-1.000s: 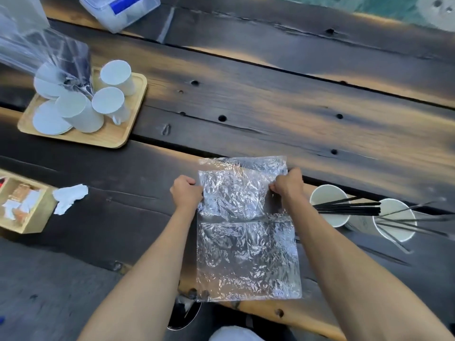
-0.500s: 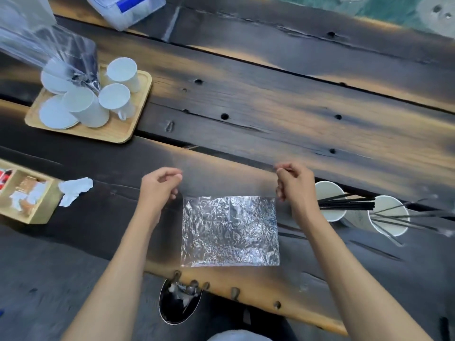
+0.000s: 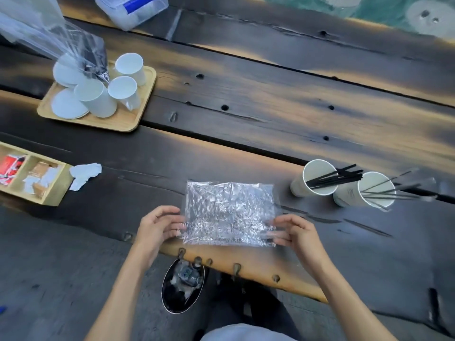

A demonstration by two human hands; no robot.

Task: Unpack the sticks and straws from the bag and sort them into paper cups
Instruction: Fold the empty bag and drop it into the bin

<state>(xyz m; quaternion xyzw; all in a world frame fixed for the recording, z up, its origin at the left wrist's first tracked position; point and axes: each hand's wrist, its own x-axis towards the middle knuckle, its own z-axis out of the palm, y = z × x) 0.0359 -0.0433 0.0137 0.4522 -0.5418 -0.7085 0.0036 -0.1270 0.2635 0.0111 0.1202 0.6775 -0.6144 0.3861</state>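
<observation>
A crinkled clear plastic bag (image 3: 230, 210), folded flat, lies near the table's front edge. My left hand (image 3: 157, 223) grips its lower left corner. The lower right corner is pinched by my right hand (image 3: 295, 231). To the right stand two white paper cups: the nearer-left cup (image 3: 311, 179) holds black sticks (image 3: 337, 177), and the right cup (image 3: 364, 193) holds thin dark straws (image 3: 398, 190) that lean out to the right. I see no sticks or straws inside the bag.
A wooden tray (image 3: 123, 119) at the back left carries several upturned white cups and lids, with another clear bag (image 3: 49, 38) over it. A compartment box (image 3: 53, 193) and crumpled white paper (image 3: 83, 173) lie left. A plastic container (image 3: 130, 8) sits far back.
The bag was folded in half toward me. Both hands then let go of its far edge and moved down to grip its near corners.
</observation>
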